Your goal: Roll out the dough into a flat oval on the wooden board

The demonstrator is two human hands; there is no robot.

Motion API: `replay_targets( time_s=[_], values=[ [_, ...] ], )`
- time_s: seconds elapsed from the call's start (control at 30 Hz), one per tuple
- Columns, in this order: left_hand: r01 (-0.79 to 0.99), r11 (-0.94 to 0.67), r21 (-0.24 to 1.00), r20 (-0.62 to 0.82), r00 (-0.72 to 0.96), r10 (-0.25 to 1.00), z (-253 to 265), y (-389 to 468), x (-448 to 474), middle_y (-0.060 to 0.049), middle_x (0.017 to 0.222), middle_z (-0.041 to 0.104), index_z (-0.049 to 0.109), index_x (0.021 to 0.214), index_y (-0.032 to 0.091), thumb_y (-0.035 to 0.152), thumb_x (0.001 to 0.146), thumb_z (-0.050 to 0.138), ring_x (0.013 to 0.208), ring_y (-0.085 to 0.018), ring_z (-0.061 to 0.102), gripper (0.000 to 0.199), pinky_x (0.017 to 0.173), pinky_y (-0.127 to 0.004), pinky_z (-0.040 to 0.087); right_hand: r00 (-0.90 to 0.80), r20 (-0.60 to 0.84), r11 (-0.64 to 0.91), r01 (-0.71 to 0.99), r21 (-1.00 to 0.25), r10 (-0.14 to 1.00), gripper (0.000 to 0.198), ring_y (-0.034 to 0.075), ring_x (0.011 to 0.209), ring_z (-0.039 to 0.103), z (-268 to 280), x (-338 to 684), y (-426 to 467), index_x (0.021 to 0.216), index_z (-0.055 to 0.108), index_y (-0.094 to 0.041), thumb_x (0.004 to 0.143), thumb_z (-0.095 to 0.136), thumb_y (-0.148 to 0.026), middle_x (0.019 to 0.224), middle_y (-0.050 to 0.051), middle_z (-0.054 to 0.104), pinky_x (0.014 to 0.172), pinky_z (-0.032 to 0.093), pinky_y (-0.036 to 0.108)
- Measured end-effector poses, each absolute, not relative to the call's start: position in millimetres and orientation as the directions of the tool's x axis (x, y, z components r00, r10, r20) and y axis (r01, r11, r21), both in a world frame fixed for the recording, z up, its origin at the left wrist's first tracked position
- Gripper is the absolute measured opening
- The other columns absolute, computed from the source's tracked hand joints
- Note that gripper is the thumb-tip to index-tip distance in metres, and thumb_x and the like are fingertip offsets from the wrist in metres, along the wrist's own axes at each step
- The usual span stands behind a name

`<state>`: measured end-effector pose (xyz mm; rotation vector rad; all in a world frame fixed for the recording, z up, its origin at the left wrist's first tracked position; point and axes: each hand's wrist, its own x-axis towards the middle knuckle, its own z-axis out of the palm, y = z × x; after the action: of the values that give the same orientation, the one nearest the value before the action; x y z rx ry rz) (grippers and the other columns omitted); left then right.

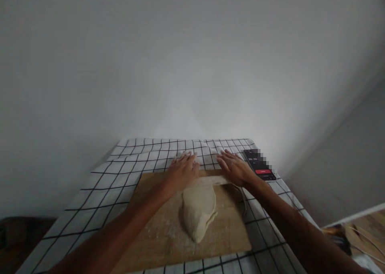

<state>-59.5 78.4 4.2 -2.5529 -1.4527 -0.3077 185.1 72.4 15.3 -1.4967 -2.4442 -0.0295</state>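
Observation:
A folded piece of pale dough [198,210] lies on a floured wooden board [159,234], its layers showing along the right edge. Across its far end runs a light rolling pin [213,180]. My left hand [184,169] presses its palm on the pin's left part, fingers stretched forward with flour on the tips. On the right end of the pin rests my right hand [234,169], flat, with its fingers extended. Both palms cover the pin's ends, so only its middle shows.
A black-and-white checked cloth [111,186] covers the table. Right of my right hand lies a phone [260,166] with a lit screen. A loose cord [243,200] is at the board's right edge. Beyond the table stands a pale wall [186,65].

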Motion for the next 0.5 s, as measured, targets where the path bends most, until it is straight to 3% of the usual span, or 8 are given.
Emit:
replay_targets(
  time_s=[0.1, 0.2, 0.3, 0.37, 0.5],
  values=[
    [0.855, -0.509, -0.102, 0.258, 0.517, 0.816, 6, 85, -62, -0.017, 0.151, 0.052, 0.069, 0.115, 0.018, 0.020, 0.098, 0.049, 0.140, -0.040, 0.047, 0.027, 0.105, -0.065, 0.046, -0.565, 0.207, 0.586, 0.808, -0.060, 0.799, 0.046, 0.027, 0.141, 0.047, 18, 185, 104, 0.124, 0.066, -0.007, 0.108, 0.027, -0.024, 0.136, 0.020, 0.064, 0.121, 0.033, 0.046],
    [0.873, -0.476, -0.109, 0.265, 0.487, 0.832, 8, 71, -62, -0.020, 0.149, 0.054, 0.066, 0.123, 0.017, 0.022, 0.099, 0.048, 0.138, -0.039, 0.049, 0.030, 0.104, -0.065, 0.047, -0.650, 0.174, 0.665, 0.745, -0.045, 0.740, 0.036, 0.026, 0.137, 0.052, 12, 185, 91, 0.120, 0.068, -0.007, 0.102, 0.038, -0.016, 0.132, 0.019, 0.067, 0.123, 0.031, 0.044],
    [0.875, -0.473, -0.100, 0.293, 0.480, 0.827, 10, 39, -63, -0.019, 0.150, 0.052, 0.057, 0.137, 0.015, 0.024, 0.100, 0.045, 0.142, -0.035, 0.046, 0.040, 0.111, -0.059, 0.044, -0.613, 0.223, 0.638, 0.767, -0.064, 0.758, 0.037, 0.030, 0.146, 0.040, 4, 188, 42, 0.129, 0.064, -0.011, 0.102, 0.041, -0.021, 0.144, 0.017, 0.059, 0.121, 0.033, 0.053],
    [0.857, -0.510, -0.078, 0.337, 0.504, 0.795, 14, 11, -65, -0.018, 0.152, 0.050, 0.052, 0.143, 0.012, 0.023, 0.100, 0.043, 0.145, -0.031, 0.044, 0.045, 0.116, -0.054, 0.041, -0.480, 0.293, 0.531, 0.838, -0.125, 0.827, 0.043, 0.030, 0.150, 0.033, 1, 189, 7, 0.143, 0.055, -0.015, 0.106, 0.036, -0.027, 0.154, 0.014, 0.048, 0.119, 0.035, 0.055],
    [0.854, -0.519, -0.017, 0.389, 0.484, 0.784, 21, -45, -64, -0.016, 0.151, 0.052, 0.052, 0.143, 0.010, 0.026, 0.099, 0.040, 0.141, -0.030, 0.049, 0.048, 0.115, -0.050, 0.044, -0.449, 0.299, 0.513, 0.837, -0.189, 0.842, 0.046, 0.028, 0.153, 0.025, 2, 188, -24, 0.147, 0.052, -0.019, 0.108, 0.030, -0.031, 0.158, 0.007, 0.044, 0.122, 0.029, 0.056]
  ],
)
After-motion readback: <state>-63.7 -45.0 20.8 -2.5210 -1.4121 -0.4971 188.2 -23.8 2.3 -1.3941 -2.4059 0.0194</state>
